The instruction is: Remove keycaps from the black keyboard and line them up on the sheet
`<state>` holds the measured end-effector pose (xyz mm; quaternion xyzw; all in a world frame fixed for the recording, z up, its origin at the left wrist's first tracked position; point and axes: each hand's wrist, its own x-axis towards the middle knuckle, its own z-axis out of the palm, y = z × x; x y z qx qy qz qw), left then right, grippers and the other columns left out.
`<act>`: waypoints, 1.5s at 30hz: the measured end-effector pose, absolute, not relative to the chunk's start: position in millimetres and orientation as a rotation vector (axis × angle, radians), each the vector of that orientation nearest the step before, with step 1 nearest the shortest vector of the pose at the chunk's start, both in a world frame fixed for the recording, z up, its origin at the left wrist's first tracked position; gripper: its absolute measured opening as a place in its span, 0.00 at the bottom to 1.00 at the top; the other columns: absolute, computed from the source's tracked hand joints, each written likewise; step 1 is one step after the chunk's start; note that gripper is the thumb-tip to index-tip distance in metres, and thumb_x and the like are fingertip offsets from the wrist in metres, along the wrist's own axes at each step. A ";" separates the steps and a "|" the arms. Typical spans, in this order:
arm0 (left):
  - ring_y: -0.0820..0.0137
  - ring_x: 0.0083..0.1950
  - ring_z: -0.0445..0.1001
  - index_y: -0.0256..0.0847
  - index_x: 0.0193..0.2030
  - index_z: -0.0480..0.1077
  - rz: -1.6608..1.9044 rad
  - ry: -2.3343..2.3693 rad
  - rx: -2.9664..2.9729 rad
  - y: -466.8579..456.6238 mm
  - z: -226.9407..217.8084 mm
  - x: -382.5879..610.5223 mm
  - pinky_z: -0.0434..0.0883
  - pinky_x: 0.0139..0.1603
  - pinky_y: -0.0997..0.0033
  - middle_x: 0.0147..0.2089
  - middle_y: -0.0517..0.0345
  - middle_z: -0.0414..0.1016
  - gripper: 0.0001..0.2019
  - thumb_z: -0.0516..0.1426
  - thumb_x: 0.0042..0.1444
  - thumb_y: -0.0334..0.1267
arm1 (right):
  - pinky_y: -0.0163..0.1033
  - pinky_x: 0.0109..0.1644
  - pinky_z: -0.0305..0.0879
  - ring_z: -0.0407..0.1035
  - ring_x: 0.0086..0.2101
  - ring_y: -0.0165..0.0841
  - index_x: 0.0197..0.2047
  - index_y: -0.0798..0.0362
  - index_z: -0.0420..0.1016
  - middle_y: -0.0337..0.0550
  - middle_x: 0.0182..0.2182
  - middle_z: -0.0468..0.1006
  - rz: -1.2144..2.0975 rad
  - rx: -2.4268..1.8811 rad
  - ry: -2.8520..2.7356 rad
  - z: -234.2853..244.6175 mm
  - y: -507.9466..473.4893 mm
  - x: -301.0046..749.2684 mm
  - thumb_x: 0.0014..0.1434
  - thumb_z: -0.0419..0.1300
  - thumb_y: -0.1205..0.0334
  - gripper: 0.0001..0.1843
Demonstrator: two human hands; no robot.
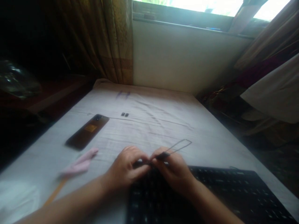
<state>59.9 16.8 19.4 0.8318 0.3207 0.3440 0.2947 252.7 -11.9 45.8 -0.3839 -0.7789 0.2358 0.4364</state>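
Nearest: black rectangular keyboard with pale key legends [221, 186], flat on a wrinkled white sheet [168, 124], long axis left-right, left part under my hands. My right hand [174, 168] is pinched on a small tool with a black body and thin wire loop [163, 155], just above the keyboard's far edge. Loop end points away and right, long axis slanted; loop is narrow, with a squarish tip. My left hand [129, 165] is drawn in narrow, fingertips meeting the right's; something small and dark there, too blurred to tell if gripped.

Left of me: orange stick [56, 191] with pink cloth [80, 163] at its far end. Beyond: dark phone with square label [87, 132], back up. Further: two small dark squarish pieces [124, 114], side by side. Behind: patterned gold-brown curtain [116, 40], pale wall [177, 53], bright window [198, 6]. Sides of the room dark.
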 end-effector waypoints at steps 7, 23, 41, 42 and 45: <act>0.70 0.35 0.73 0.42 0.35 0.74 0.812 0.905 2.098 17.6 17.9 59.1 0.66 0.43 0.70 0.32 0.61 0.75 0.03 0.61 0.53 0.37 | 0.31 0.34 0.69 0.72 0.30 0.28 0.36 0.52 0.72 0.38 0.28 0.78 0.546 -0.931 -1.919 48.0 -10.2 251.7 0.60 0.56 0.70 0.06; 0.66 0.42 0.72 0.44 0.39 0.73 0.803 1.036 2.345 35.4 15.8 47.9 0.65 0.48 0.62 0.38 0.59 0.77 0.05 0.59 0.55 0.36 | 0.35 0.34 0.69 0.71 0.30 0.31 0.36 0.53 0.74 0.43 0.30 0.76 0.355 -1.195 -1.860 30.5 -0.8 261.4 0.61 0.55 0.66 0.07; 0.62 0.46 0.72 0.48 0.43 0.77 0.720 1.251 2.492 57.6 8.8 29.2 0.63 0.51 0.54 0.44 0.57 0.78 0.09 0.58 0.57 0.39 | 0.37 0.32 0.60 0.70 0.31 0.35 0.31 0.49 0.79 0.45 0.33 0.76 0.195 -2.018 -2.357 52.2 3.5 275.2 0.60 0.54 0.62 0.12; 0.62 0.46 0.72 0.47 0.43 0.77 0.743 1.263 2.457 58.9 8.7 28.0 0.64 0.50 0.54 0.44 0.56 0.78 0.09 0.58 0.57 0.39 | 0.38 0.32 0.60 0.70 0.31 0.36 0.31 0.49 0.79 0.45 0.33 0.76 0.203 -2.006 -2.356 52.3 3.2 275.6 0.60 0.54 0.62 0.12; 0.64 0.44 0.73 0.46 0.43 0.77 0.825 1.185 2.331 60.8 7.8 27.3 0.66 0.49 0.58 0.42 0.55 0.78 0.09 0.58 0.57 0.39 | 0.39 0.35 0.64 0.72 0.34 0.37 0.36 0.49 0.79 0.45 0.35 0.77 0.192 -1.912 -2.314 53.8 0.9 272.3 0.59 0.57 0.64 0.09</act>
